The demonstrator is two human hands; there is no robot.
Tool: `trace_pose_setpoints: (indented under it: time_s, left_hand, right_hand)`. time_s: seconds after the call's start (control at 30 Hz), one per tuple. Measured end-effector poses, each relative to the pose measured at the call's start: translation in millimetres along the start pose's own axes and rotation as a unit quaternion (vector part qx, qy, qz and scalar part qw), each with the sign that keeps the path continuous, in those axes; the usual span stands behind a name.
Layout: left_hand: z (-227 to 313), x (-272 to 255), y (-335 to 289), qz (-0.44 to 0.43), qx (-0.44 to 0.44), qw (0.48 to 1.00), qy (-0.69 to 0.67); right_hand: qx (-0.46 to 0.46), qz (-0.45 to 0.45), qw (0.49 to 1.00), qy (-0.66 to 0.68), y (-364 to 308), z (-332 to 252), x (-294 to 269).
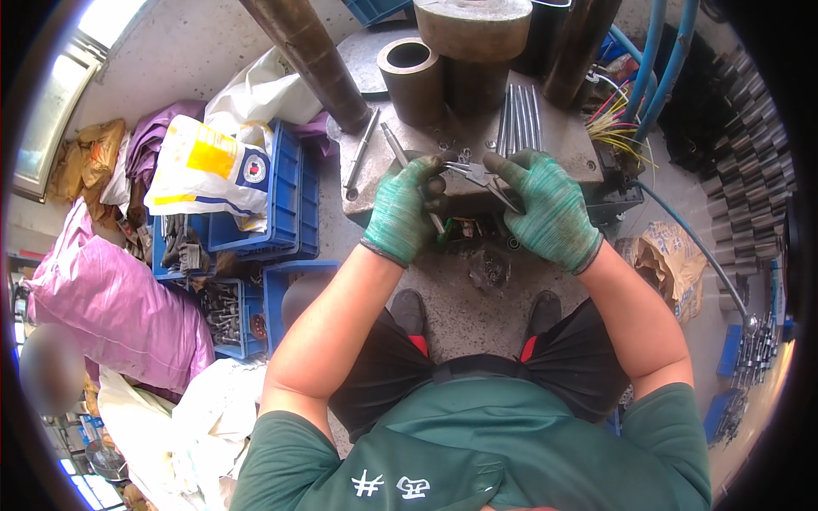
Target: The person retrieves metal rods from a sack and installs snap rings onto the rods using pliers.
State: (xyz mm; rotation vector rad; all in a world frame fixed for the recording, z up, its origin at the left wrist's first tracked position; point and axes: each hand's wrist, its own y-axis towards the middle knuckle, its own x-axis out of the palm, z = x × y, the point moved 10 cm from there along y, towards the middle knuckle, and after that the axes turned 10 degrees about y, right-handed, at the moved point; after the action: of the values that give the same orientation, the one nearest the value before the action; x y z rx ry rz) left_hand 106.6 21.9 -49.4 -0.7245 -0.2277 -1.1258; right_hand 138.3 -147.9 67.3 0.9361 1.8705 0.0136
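Note:
My left hand (403, 210), in a green knitted glove with dark fingertips, is closed around a slim metal rod (394, 145) that slants up and left out of the grip. In my right hand (550, 203), gloved the same way, are pliers (477, 176); their jaws point left, close to the left fingertips. Whether the jaws grip a small part there is too small to tell. Both hands are over the near edge of a metal machine bed (362, 162). Several long metal rods (520, 119) lie side by side beyond my right hand, and another rod (362, 149) rests at the bed's left.
A thick metal sleeve (409, 81) and a round block (473, 34) stand behind, between two steel columns (307, 55). Blue crates (294, 200) with metal parts and a white bag (209, 170) are at left. A blue hose (694, 238) and coloured wires (618, 123) run at right.

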Motion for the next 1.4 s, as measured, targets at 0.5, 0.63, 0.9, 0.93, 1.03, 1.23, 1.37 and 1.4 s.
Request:
trace_pose_setpoints:
  time_s: [0.5,0.63,0.9,0.93,1.03,1.23,1.37,1.4]
  left_hand:
    - [2,3,-5,-0.003,0.007,1.0,0.004]
    - [-1,-3,-1,0.003,0.014,1.0,0.013]
    - [35,12,-21,0.023,0.136,0.926,0.351]
    - [44,18,-25,0.017,0.204,0.903,0.377]
    - [44,8,-19,0.011,0.226,0.884,0.409]
    - [45,17,-24,-0.009,0.264,0.869,0.419]
    - [46,21,-26,-0.002,0.258,0.835,0.487]
    - [46,20,-25,0.001,0.255,0.815,0.52]
  right_hand:
    - [-0.013,0.017,1.0,0.0,-2,2,2]
    - [-0.027,0.022,0.999,-0.022,-1,-2,2]
    - [0.137,-0.026,0.966,0.218,-2,50,2]
    - [0.098,-0.009,0.972,0.213,1,46,-6]
    - [0.165,-0.041,0.956,0.238,1,52,-11]
    - [0.181,-0.063,0.954,0.229,-4,54,-15]
    - [0.127,-0.081,0.944,0.292,-7,54,-11]
    - [0.127,-0.08,0.945,0.292,-6,55,-15]
